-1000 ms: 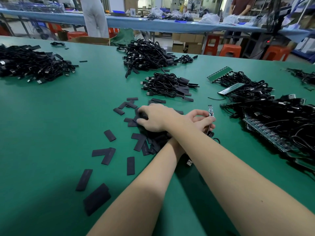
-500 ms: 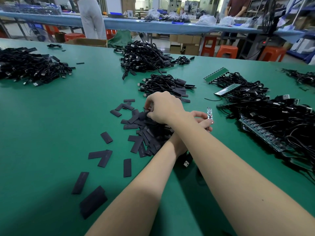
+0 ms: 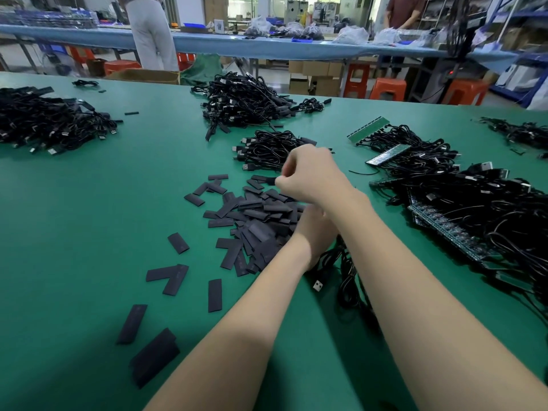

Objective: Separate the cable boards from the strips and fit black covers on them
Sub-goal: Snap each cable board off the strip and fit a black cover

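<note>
Green table (image 3: 89, 232): covers (image 3: 261, 215) beneath right grip (image 3: 308, 176).

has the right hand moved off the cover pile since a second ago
Yes. The right hand has lifted off the black cover pile toward the small cable bundle beyond it.

1. No text, label, brand, number or sign can be read anywhere.
2. The green circuit strips (image 3: 385, 154) near the table's right edge carry markings too small and blurred to make out.
</note>
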